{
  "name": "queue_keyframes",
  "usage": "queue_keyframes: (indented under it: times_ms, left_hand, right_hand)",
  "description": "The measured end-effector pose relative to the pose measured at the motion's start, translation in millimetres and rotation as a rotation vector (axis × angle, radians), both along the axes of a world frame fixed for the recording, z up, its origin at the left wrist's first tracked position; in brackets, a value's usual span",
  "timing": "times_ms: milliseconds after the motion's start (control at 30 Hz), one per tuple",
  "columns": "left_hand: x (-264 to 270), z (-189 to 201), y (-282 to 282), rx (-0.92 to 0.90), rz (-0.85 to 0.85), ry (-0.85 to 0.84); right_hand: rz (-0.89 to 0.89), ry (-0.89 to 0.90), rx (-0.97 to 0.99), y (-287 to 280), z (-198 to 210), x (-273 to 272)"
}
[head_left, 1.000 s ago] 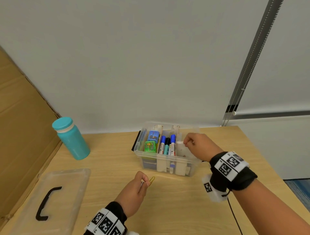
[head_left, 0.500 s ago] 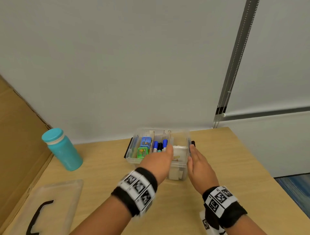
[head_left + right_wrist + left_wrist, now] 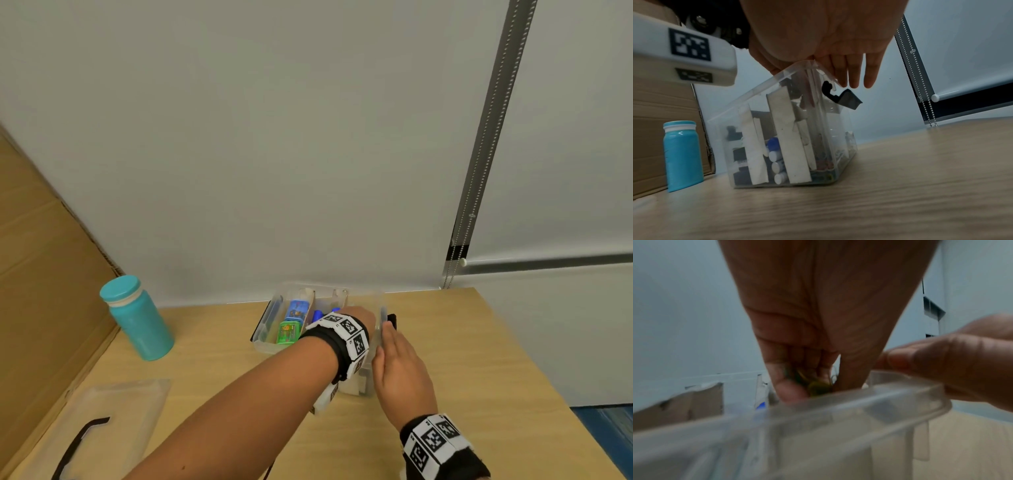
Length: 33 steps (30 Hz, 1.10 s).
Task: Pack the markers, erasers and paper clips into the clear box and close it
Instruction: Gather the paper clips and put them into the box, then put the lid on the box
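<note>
The clear box [image 3: 270,337] stands open at the back of the table, with cardboard dividers inside. Blue-capped markers [image 3: 318,313] fill its middle slot and green and blue erasers [image 3: 288,332] lie in the left one. My left hand [image 3: 356,313] reaches down into the right compartment, its fingertips hidden there. In the left wrist view this hand [image 3: 813,386] pinches a yellow paper clip [image 3: 819,387] just above the rim [image 3: 859,410]. My right hand [image 3: 394,346] lies flat against the box's right wall, fingers [image 3: 851,78] straight beside the black latch [image 3: 844,99]. Coloured paper clips [image 3: 824,165] lie on the bottom.
The clear lid [image 3: 113,418] with a black handle lies at the front left of the table. A teal bottle [image 3: 140,322] stands left of the box. Brown cardboard [image 3: 41,274] leans along the left edge. The wall is right behind the box.
My left hand lifted the yellow paper clip off the table and carried it into the box's right compartment. My right hand left the box's inside and settled flat against its right wall.
</note>
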<state>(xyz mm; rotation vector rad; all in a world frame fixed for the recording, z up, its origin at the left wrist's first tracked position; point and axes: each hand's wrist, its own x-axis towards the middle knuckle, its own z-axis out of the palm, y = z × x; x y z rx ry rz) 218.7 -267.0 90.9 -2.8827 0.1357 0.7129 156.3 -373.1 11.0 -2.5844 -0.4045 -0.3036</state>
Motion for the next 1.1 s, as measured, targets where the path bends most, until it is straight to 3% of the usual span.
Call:
queue_keyframes:
  times_ms: [167, 333, 433, 600, 767, 900, 1000, 1100]
  left_hand:
    - [1, -12, -5, 0.034, 0.036, 0.053]
    - [-12, -4, -2, -0.082, 0.058, 0.033]
    - [-36, 6, 9, -0.326, 0.096, -0.133]
    - [-101, 3, 55, -0.655, 0.121, -0.621]
    - [-170, -28, 125, -0.652, 0.388, -0.779]
    - [-217, -60, 186, -0.598, 0.691, -0.785]
    - [-247, -76, 225, -0.607, 0.922, -0.787]
    - [-271, -85, 256, -0.662, 1.104, -0.808]
  right_hand:
    - [0.004, 0.016, 0.019, 0, -1, 0]
    - [0.001, 0.033, -0.005, -1, 1, -1]
    - [0.007, 0.031, -0.018, -2, 3, -1]
    - [0.004, 0.024, -0.051, -3, 5, -1]
    - [-0.022, 0.039, -0.086, -3, 11, -6]
    - [-0.03, -0.138, -0.111, 15, 25, -26]
    - [0.094, -0.237, -0.051, 45, 30, -52]
    - [0.28, -0.21, -0.086, 86, 20, -78]
